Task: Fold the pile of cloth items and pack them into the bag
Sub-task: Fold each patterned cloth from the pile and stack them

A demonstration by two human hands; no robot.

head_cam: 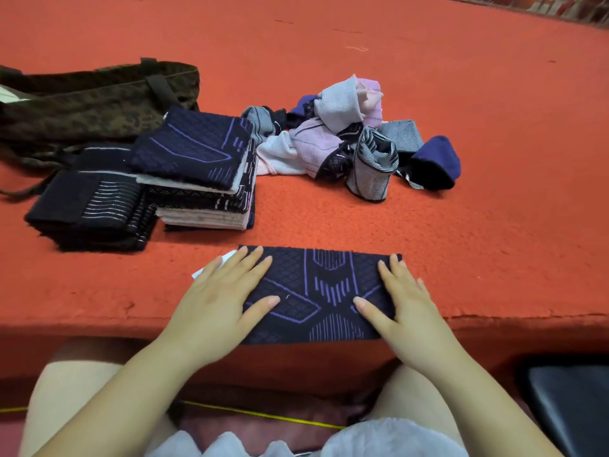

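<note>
At the near edge of an orange-red felt-covered desk (428,225), a dark navy knitted cloth with purple line pattern (321,291) lies flat, its long axis running left to right along the desk edge. The person's left hand (224,301) rests on the cloth's left end, fingers straight and spread, gripping nothing; the right hand (400,301) lies the same way on the right end. Both palms cover the cloth's short ends, and a pale corner beneath the left hand is too hidden to identify. Farther back on the left stand two stacks of folded cloths: a taller navy, black and white one (204,179) and a lower black striped one (95,209) just beside it. Behind them lies a dark olive patterned fabric bag (82,107), cut off at the left border, its opening hard to make out. Right of the stacks sits a loose pile of unfolded lilac, grey-striped and navy cloth items (356,143), tangled so single pieces cannot be counted.
</note>
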